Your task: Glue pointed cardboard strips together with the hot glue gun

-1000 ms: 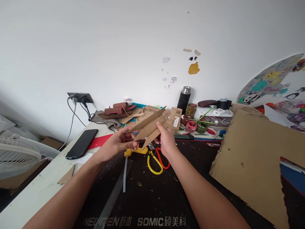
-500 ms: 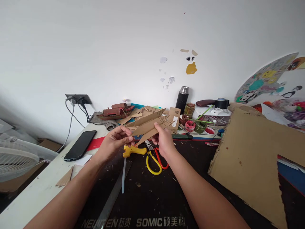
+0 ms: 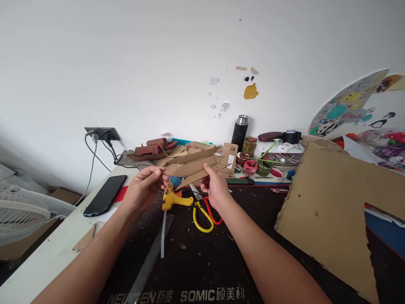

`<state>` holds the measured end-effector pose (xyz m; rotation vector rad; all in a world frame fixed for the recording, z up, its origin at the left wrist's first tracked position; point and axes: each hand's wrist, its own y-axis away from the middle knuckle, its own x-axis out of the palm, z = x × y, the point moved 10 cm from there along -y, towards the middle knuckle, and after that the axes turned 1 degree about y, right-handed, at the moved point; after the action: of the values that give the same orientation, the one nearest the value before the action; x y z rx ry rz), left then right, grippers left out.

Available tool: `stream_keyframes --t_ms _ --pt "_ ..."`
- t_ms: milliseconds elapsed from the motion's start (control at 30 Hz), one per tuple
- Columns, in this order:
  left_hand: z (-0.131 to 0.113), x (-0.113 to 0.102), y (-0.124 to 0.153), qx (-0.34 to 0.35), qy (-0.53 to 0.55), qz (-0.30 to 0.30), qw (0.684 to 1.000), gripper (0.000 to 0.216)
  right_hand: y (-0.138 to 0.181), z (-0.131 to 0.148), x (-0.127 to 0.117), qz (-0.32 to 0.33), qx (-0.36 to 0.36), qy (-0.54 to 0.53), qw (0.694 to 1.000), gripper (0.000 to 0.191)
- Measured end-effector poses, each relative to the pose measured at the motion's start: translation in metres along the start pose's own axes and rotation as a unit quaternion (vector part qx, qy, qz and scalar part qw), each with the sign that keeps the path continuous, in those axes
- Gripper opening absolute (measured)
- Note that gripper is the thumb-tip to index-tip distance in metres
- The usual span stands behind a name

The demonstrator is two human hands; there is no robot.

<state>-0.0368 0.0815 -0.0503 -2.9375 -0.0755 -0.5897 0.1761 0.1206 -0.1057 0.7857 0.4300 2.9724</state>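
Observation:
My right hand (image 3: 215, 185) grips a folded, boat-shaped cardboard piece (image 3: 191, 168), thumb on top and fingers underneath. The piece's pointed end faces left, towards my left hand (image 3: 147, 185). That hand is closed in a pinch beside the point; what lies between its thumb and finger, if anything, is too small to make out. Below the cardboard, a yellow hot glue gun (image 3: 175, 199) with a pale glue stick (image 3: 163, 236) lies on the black mat (image 3: 202, 266). Scissors with one yellow and one red handle (image 3: 203, 219) rest beside it.
A metal ruler (image 3: 152, 257) lies on the mat. To the right sits a large cardboard sheet (image 3: 325, 211). Paint jars (image 3: 263, 167), a black flask (image 3: 240, 133) and a brown model boat (image 3: 148, 152) stand at the back. A phone (image 3: 106, 195) is at left.
My left hand has drawn slightly left, away from the cardboard's pointed end, and its fingers have closed together. My right hand keeps its hold on the piece. The view has shifted slightly.

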Motion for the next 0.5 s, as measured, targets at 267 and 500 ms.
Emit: stream_keyframes --t_ms 267,500 --pt "0.025 0.023 0.01 -0.08 -0.084 0.097 0.988 0.054 0.001 0.0 0.006 0.028 -0.038 0.04 0.998 0.041" --pt "0.027 -0.008 0.001 -0.084 -0.059 -0.046 0.994 0.04 0.014 -0.007 0.03 0.139 -0.063 0.119 0.981 0.055"
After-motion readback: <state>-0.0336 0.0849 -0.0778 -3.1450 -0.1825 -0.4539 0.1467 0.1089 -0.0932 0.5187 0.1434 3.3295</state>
